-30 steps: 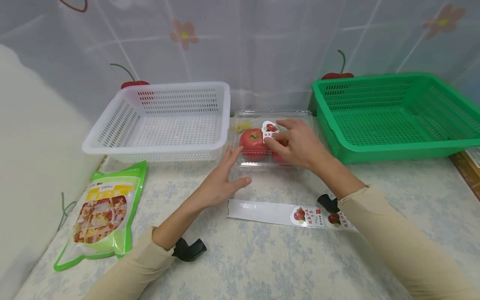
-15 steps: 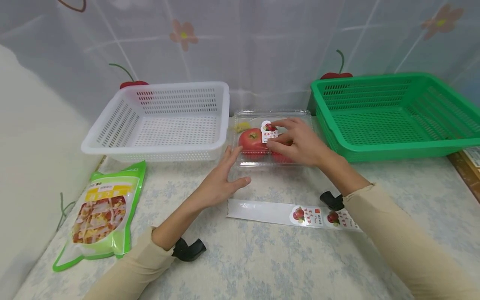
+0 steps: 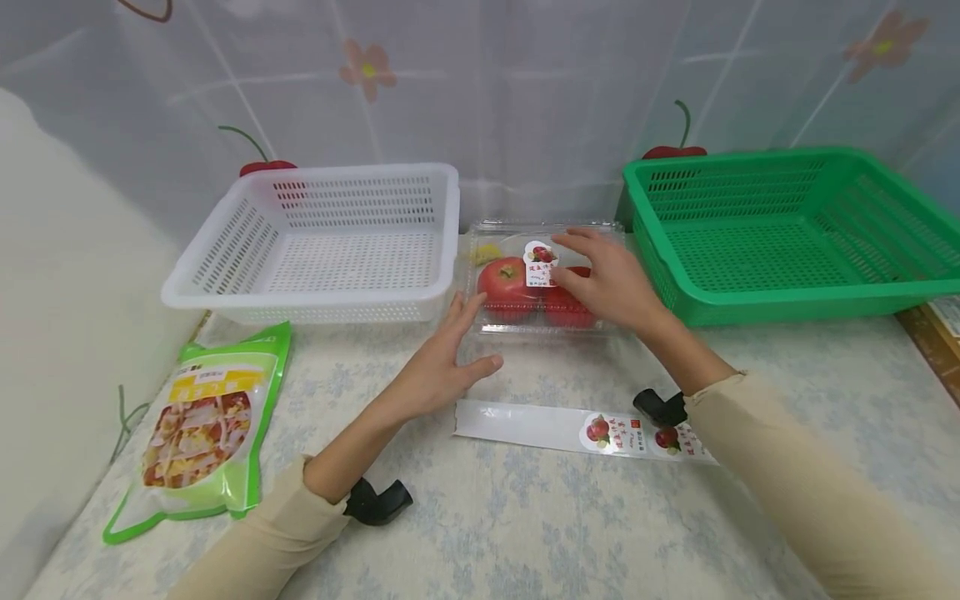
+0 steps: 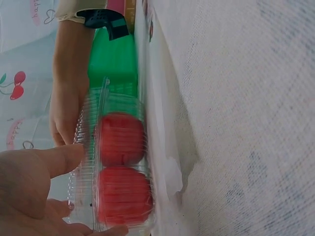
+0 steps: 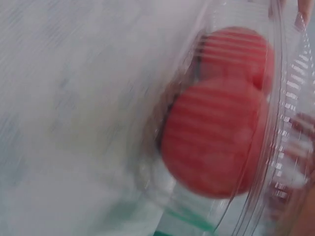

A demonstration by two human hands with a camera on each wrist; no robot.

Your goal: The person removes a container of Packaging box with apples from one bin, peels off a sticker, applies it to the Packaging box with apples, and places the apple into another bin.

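- Right hand [image 3: 611, 283]: thumb and fingers apart over the label [image 3: 540, 267], thumb tip by its right edge, gripping nothing.
- Left hand [image 3: 435, 375]: fingers outstretched, thumb spread, fingertips at the clear box [image 3: 491, 329], gripping nothing.
- Label: on the box's lid, above two red apples [image 3: 504, 282].
- Box: between white basket [image 3: 352, 302] and green basket [image 3: 795, 296].
- Label strip [image 3: 517, 419]: nearer the person.
- Food bag [image 3: 202, 433]: far left.

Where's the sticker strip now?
In the head view, the sticker strip lies right of centre, in front of the clear box, one end behind the right sleeve.
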